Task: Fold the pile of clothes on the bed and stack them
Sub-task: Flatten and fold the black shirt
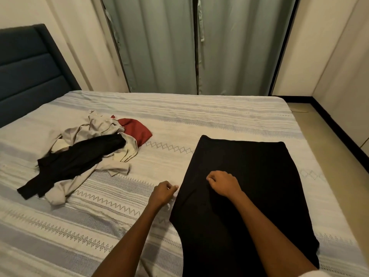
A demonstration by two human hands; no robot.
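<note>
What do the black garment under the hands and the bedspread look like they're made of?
Black garment: seemingly a thin, matte knit or jersey; it lies flat and limp, without sheen. Weave too dark to confirm.
Bedspread: looks like woven cotton, matte, with textured stripes and zigzag and diamond bands worked into it.

A single wide-angle head camera looks forward and down from the near side of the bed (199, 116), held close enough that both forearms run up from the bottom edge, the left hand (162, 193) and right hand (223, 183) low in the centre. It faces across the mattress toward the grey-green curtains (159, 47) filling the top, with the dark headboard (26, 66) at far left and a strip of floor (329, 146) at right. Straight lines bow near the edges.
</note>
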